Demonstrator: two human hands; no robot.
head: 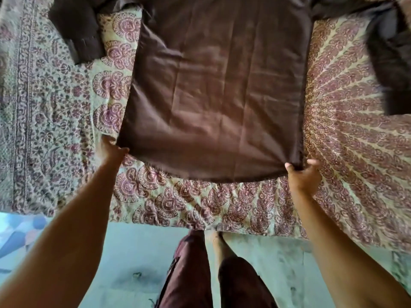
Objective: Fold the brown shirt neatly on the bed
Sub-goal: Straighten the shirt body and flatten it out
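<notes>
Arms fwd; L hand (113, 150), R hand (303, 175): pinch on shirt (218, 90)

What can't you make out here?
Head view only.
Plain brown fabric shirt: collar cut off by the top edge.
Its sleeve at picture right: motion-blurred, cuff unclear.
Left hand: fingers hidden under the shirt corner it grips.
Patterned bedspread: far side beyond the frame.

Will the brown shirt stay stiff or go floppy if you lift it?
Probably floppy: the shirt shows soft creases, and its hem curves between the left hand and right hand pinching its corners. Thin cloth, so likely light.
</notes>
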